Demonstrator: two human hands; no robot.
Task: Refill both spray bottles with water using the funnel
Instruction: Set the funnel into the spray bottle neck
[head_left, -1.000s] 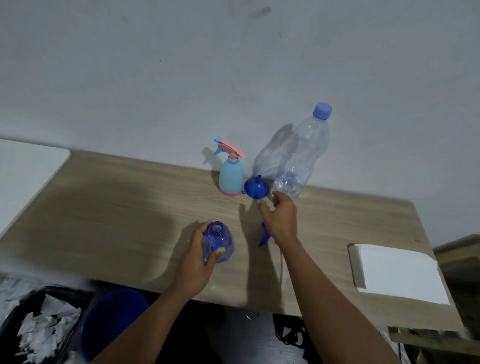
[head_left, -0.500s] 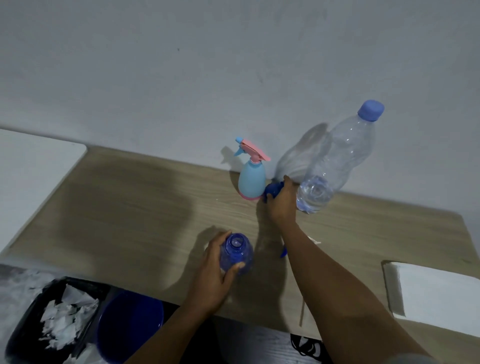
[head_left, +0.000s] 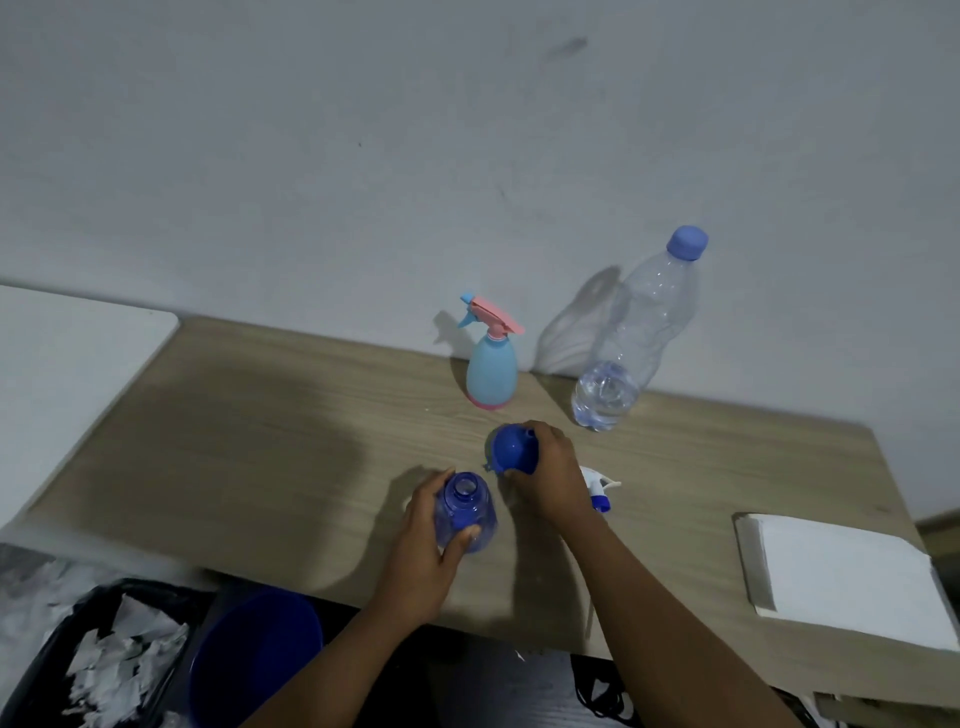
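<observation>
Right hand (head_left: 550, 478) has brought the small blue plastic funnel (head_left: 511, 449) back, gripping it just beyond the left hand (head_left: 426, 545), which clasps the uncapped translucent blue spray bottle (head_left: 465, 512). Likely next: seat funnel in neck.

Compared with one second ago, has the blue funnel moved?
Yes. The right hand carried the funnel away from the pastel spray bottle, toward the open blue bottle.
</observation>
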